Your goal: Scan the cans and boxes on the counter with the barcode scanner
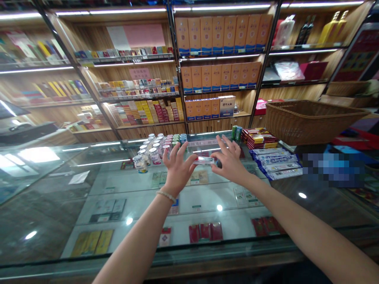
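Above the far edge of the glass display counter (89, 205), you hold a small flat white-and-red packet (204, 160) level between both hands. Your left hand (177, 167) pinches its left end, fingers spread; your right hand (229, 161) grips its right end. Small clear lidded jars (152, 152) stand just beyond your left hand.

The scene is bright and evenly lit. White light strips (124, 10) run under each shelf edge and wash out the top of the frame. The glass counter (89, 205) shows strong glare: a big white patch at the left and small round spots from ceiling lamps. The edges bend from wide-angle distortion, and the left shelves look soft and blurred. One patch at the right is pixelated (333, 169). Shadows are weak.
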Available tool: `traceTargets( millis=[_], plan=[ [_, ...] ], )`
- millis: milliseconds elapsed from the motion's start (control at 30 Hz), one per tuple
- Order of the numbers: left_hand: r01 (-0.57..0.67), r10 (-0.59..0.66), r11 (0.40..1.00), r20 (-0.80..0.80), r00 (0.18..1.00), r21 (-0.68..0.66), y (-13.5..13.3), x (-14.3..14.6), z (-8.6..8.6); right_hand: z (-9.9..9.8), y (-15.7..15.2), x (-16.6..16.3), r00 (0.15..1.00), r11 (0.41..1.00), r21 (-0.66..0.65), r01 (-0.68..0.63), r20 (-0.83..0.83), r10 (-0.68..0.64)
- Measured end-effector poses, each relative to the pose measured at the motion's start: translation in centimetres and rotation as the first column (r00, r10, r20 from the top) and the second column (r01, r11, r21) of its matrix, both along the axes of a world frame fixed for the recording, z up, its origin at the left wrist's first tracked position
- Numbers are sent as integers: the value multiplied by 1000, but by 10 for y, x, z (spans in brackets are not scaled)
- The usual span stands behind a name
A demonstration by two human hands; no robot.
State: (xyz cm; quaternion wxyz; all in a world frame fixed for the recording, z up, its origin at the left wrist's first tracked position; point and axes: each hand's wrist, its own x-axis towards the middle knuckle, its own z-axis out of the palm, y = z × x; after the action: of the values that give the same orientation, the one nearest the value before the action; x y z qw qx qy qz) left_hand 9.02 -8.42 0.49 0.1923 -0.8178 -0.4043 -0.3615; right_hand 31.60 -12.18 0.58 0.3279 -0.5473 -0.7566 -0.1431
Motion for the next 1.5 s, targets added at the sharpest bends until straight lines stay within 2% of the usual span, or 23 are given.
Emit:
traceTargets(
  millis=[200, 533, 800, 933, 1033, 1133, 1267, 1367, 1500],
  plan=[
    [4, -4, 999, 16, 1000, 39, 1, -1, -1, 0, 0, 2, 1000, 1000, 14, -3, 12, 2],
    [2, -2, 1000, 18, 1000, -11, 0, 1, -2, 0, -4, 4, 990, 997, 77, 8, 137, -18],
    [16, -15, 999, 20, 1000, -40, 0, 4, -5, -5, -1, 2, 992, 997, 74, 36, 115, -45],
    [14, -13, 999, 40, 999, -46, -1, 4, -4, 2, 0, 6, 991, 1000, 0, 31, 132, -31],
    [3, 0, 999, 52, 999, -47, 0, 3, -3, 16, -3, 20, 990, 989, -148, 23, 138, -2],
    [-5, 7, 999, 56, 998, -36, 2, 2, -3, 30, -8, 40, 992, 925, -374, 64, 127, -17],
    [-13, 13, 1000, 42, 999, -11, 5, 1, -5, 38, -16, 56, 977, 747, -641, 173, 206, -50],
    [-14, 14, 1000, 23, 1000, -4, 6, 2, -6, 39, -19, 53, 950, 627, -723, 289, 295, -99],
    [-22, 23, 1000, 20, 1000, -21, 6, 2, -7, 42, -21, 43, 923, 562, -738, 373, 359, -142]
  ],
)
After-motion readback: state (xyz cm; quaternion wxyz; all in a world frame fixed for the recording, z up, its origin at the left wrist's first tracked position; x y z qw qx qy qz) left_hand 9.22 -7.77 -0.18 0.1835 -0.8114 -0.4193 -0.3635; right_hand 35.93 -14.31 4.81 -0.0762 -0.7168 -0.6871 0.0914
